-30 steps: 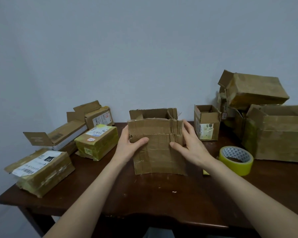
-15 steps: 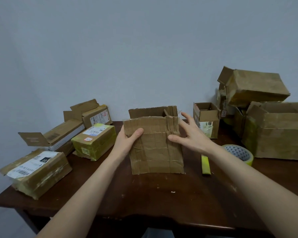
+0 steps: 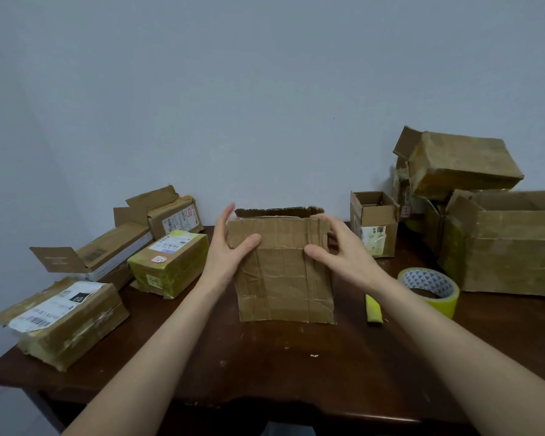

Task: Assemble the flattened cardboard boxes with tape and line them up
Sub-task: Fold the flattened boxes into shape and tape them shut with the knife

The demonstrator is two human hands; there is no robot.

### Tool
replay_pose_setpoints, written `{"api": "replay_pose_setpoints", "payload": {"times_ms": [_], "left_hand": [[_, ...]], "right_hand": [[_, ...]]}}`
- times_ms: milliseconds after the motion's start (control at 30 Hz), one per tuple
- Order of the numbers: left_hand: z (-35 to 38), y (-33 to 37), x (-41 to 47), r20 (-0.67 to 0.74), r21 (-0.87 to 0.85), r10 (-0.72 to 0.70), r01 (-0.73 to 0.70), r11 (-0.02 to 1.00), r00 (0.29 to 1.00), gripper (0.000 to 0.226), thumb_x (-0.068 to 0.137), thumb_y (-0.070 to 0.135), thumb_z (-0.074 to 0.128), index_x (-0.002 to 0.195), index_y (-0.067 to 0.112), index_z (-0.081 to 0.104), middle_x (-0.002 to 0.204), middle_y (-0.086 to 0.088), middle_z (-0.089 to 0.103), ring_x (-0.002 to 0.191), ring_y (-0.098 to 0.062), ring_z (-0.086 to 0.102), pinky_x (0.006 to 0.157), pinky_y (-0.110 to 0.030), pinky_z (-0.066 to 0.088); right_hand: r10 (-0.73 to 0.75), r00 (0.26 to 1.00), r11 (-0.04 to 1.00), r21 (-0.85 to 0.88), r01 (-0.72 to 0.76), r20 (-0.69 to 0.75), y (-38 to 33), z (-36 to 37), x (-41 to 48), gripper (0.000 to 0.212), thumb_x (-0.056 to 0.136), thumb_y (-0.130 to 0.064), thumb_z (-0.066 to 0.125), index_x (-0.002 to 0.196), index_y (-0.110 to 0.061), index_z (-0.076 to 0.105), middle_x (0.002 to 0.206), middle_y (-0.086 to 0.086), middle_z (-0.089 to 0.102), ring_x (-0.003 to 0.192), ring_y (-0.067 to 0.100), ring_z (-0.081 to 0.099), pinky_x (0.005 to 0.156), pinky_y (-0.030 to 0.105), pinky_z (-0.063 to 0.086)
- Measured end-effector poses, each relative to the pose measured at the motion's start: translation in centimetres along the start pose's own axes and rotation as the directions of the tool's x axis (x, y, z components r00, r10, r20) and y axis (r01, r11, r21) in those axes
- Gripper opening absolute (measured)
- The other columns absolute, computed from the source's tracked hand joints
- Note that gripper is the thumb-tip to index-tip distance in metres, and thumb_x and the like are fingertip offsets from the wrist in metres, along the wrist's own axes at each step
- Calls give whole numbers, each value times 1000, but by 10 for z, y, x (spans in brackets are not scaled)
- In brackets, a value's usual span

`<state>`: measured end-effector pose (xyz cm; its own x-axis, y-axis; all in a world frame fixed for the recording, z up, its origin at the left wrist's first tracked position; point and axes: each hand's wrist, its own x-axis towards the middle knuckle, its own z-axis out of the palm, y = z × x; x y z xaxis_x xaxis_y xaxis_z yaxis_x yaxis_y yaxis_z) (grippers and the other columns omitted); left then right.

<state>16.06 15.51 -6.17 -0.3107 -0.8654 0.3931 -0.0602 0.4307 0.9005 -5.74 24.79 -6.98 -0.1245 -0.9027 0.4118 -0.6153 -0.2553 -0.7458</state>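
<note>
The person is at the desk [image 3: 265, 366] with one cardboard box [image 3: 283, 278] standing in the middle of it, lower edge on the wood and top open. The left hand [image 3: 227, 262] pinches the box's upper left edge, with the thumb on the near face and the fingers [image 3: 227, 218] running straight up behind the corner. The right hand [image 3: 343, 256] mirrors it on the right, thumb on the near face and fingers curled round the crumpled upper corner. To me the box looks only half opened: the near wall is creased and bowed, and just a narrow gap shows between it and the far wall at the top. I can make out no fresh tape on it.

The tape roll [image 3: 428, 289] lies flat on the desk to the right of the box, with no hand on it. A short yellow strip [image 3: 373, 308] lies between the roll and the box.

On the left sit a yellow-taped box [image 3: 170, 265] and a labelled box [image 3: 63, 325] nearer the edge, both closed. Two more behind them have their flaps loose. On the right are a small open box [image 3: 375, 228] and a large box [image 3: 504, 250], with another box [image 3: 460, 165] tipped on top of it. I'd judge the job is partway through. Several boxes are formed, but they stand in loose clusters rather than a line. This one has yet to be squared and taped, and the lining up is not yet done.
</note>
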Motion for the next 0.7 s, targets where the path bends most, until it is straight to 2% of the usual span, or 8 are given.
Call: {"api": "replay_pose_setpoints", "payload": {"times_ms": [100, 200, 333, 400, 467, 567, 633, 700], "left_hand": [[-2, 10, 5, -3, 9, -29, 29, 1000, 1000, 104, 73, 38, 73, 151, 35, 4, 153, 3, 27, 137, -18, 30, 107, -34, 32], [-7, 10, 7, 77, 93, -19, 12, 996, 997, 94, 70, 52, 75, 146, 47, 20, 154, 5, 26, 136, -17, 31, 110, -41, 34], [-13, 8, 10, 137, 187, -52, 25, 982, 989, 55, 70, 60, 67, 122, 45, 54, 132, 8, 50, 123, -15, 47, 104, -44, 42], [-14, 7, 15, 131, 206, -53, 25, 978, 990, 53, 82, 47, 68, 130, 37, 48, 126, 7, 52, 120, -15, 47, 102, -35, 41], [-12, 10, 17, 137, 216, -36, 6, 976, 990, 56, 87, 35, 65, 137, 36, 39, 121, 5, 52, 117, -13, 46, 97, -29, 36], [-10, 11, 17, 210, 323, -23, -47, 945, 977, 36, 93, 32, 57, 128, 38, 50, 127, 3, 46, 120, -12, 42, 106, -33, 35], [-10, 16, 20, 229, 471, -30, -83, 878, 973, 31, 97, 33, 50, 127, 35, 55, 140, 0, 37, 130, -15, 36, 107, -30, 31], [-4, 24, 25, 272, 738, 28, -228, 636, 962, 38, 100, 33, 39, 137, 30, 49, 153, 0, 26, 138, -18, 28, 109, -33, 29]], "right_hand": [[38, 998, 990, 137, -30, -58, -1, -1, 0, 95, 60, -68, 75, 138, -43, 28, 142, -6, 41, 128, 17, 44, 107, 42, 40], [64, 998, 994, 94, -62, -18, -6, -2, 7, 114, 62, -61, 77, 151, -40, 8, 137, -6, 35, 125, 13, 38, 105, 34, 34], [107, 982, 994, -11, -107, 156, -19, -14, 15, 83, 67, -61, 64, 142, -42, 35, 135, -4, 28, 133, 21, 32, 104, 33, 35], [109, 983, 994, -29, -106, 146, -19, -12, 16, 75, 78, -62, 56, 145, -40, 32, 142, 0, 29, 135, 23, 32, 106, 35, 33], [92, 995, 995, -39, -91, 33, -17, -5, 18, 70, 91, -54, 51, 151, -37, 20, 150, 0, 31, 137, 19, 32, 109, 40, 31], [91, 996, 976, -200, -87, 12, -15, 0, 30, 45, 98, -44, 41, 143, -41, 39, 148, 1, 37, 137, 20, 35, 110, 44, 33], [136, 988, 944, -311, -106, 77, -16, -2, 37, 38, 101, -43, 34, 134, -38, 53, 149, 3, 35, 137, 22, 34, 111, 44, 32], [137, 984, 919, -385, -82, 118, -17, -2, 42, 41, 102, -42, 30, 135, -35, 53, 153, 4, 31, 140, 23, 30, 114, 42, 28]]}}
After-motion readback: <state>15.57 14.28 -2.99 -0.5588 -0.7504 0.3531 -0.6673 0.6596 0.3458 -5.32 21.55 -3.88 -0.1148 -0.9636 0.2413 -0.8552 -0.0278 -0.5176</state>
